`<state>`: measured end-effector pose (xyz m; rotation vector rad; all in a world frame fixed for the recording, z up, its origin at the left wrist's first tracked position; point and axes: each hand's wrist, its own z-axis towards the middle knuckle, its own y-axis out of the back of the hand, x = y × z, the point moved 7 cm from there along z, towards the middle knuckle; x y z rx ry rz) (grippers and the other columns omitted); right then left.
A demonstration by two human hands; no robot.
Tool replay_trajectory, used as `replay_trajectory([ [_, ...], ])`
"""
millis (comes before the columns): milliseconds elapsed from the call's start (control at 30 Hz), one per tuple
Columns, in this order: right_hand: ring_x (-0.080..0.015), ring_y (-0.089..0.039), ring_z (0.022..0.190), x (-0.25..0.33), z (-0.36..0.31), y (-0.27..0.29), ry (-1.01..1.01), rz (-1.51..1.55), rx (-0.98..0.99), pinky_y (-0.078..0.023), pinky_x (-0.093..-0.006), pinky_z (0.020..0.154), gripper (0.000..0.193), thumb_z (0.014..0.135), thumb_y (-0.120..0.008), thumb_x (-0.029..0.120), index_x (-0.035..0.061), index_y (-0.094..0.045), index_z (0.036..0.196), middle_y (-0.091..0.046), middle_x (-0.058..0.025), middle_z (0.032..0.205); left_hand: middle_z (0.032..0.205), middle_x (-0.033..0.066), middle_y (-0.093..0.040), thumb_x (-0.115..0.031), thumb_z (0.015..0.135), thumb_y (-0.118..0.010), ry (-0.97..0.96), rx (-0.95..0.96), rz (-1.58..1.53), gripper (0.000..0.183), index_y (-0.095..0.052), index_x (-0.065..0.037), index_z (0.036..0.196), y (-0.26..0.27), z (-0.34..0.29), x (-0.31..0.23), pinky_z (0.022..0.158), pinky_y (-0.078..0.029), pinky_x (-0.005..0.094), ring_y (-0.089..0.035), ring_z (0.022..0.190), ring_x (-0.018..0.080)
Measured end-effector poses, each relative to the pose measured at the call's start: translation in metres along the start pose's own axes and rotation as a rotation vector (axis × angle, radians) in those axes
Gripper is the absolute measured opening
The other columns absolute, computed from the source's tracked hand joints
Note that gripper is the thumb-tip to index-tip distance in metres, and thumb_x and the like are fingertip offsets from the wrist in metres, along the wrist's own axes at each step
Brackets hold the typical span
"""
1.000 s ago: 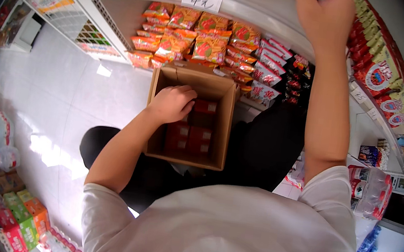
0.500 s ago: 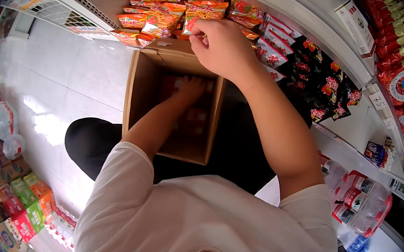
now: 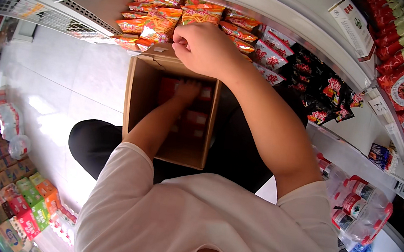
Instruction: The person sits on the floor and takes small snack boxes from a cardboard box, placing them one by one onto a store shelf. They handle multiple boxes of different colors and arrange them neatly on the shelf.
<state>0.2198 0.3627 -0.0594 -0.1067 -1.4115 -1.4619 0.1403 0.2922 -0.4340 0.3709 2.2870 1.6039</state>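
Observation:
A tall open cardboard box (image 3: 136,98) stands between my legs, in front of the shelf. My left hand (image 3: 187,91) is down inside it, fingers stretched over the red packs (image 3: 167,87) at the far side; the shade hides their details. More red packs (image 3: 195,117) lie nearer in the box. Above the box's far right edge is my right hand (image 3: 204,48), closed with its fingers curled, next to the raised far flap (image 3: 163,51). What those fingers hold, if anything, is hidden. Orange snack bags (image 3: 161,23) fill the shelf just beyond it.
White-and-red snack bags (image 3: 270,55) and black snack bags (image 3: 332,89) continue along the shelf to the right. An upper shelf edge (image 3: 256,13) overhangs them. Bottled-water packs (image 3: 361,206) stand at lower right. Stacked cartons (image 3: 26,205) line the left beyond the tiled floor (image 3: 67,69).
My right hand has shifted slightly left and lower, toward the box's far flap. My left hand stays on the red packs in the box. The view has tilted a little.

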Motion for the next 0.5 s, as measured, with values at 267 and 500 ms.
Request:
replay_trajectory([
  [267,-0.0348,-0.070,0.089,0.014,-0.013,-0.019,-0.055,-0.113,0.205,-0.054,-0.0457,0.076,0.019,0.091,-0.070,0.021,0.0048,-0.069,0.100,-0.072,-0.0151,0.091,0.119,0.0178,-0.068,-0.030,0.081,-0.076,-0.126,0.075,0.098,0.044,-0.061,-0.007,0.116,0.127,-0.066,-0.023,0.088,-0.057,0.0500,-0.071,0.105,0.0343],
  [500,-0.0324,-0.064,0.118,0.017,-0.058,-0.027,-0.103,-0.215,0.446,-0.053,-0.0460,0.098,0.039,0.093,-0.072,0.034,0.0081,-0.068,0.123,-0.070,-0.0169,0.119,0.121,0.0140,-0.067,-0.040,0.081,-0.082,-0.196,0.063,-0.013,0.063,-0.058,-0.010,0.130,0.254,-0.136,-0.028,0.094,-0.056,0.0512,-0.069,0.110,0.0384],
])
